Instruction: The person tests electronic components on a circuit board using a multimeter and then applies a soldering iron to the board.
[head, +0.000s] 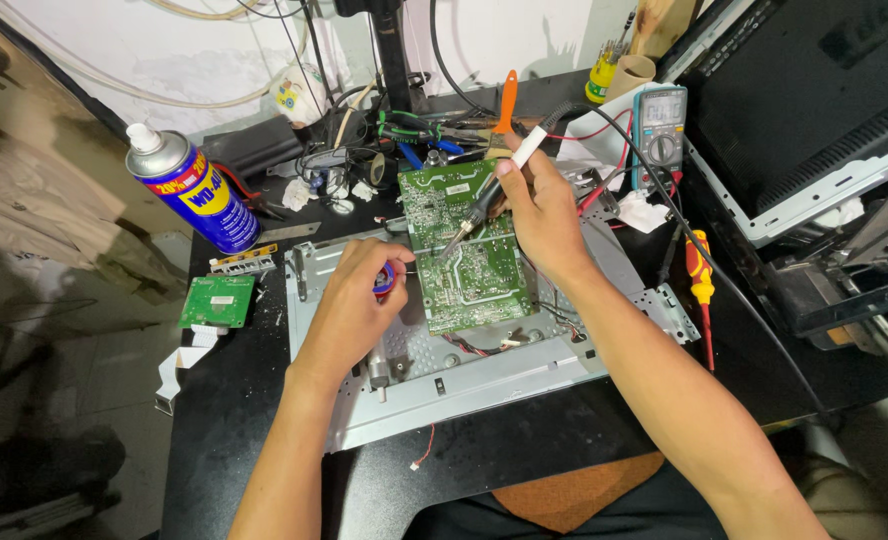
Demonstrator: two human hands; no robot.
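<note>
Green rectangular circuit board [464,250] lies on grey metal chassis plate [484,370] on worktop. Right hand [539,215] fingers closed around soldering iron [484,205], tip on board. Left hand [354,300] pinches small solder spool [385,280] beside board. Soldering step; steady tip needed.

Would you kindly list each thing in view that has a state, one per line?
right hand: gripping the soldering iron, tip down on the green circuit board
left hand: holding a small solder spool beside the board
green circuit board: lying bare on the metal chassis
spray can: upright, capped
multimeter: propped up, leads attached
red screwdriver: lying unused
</note>
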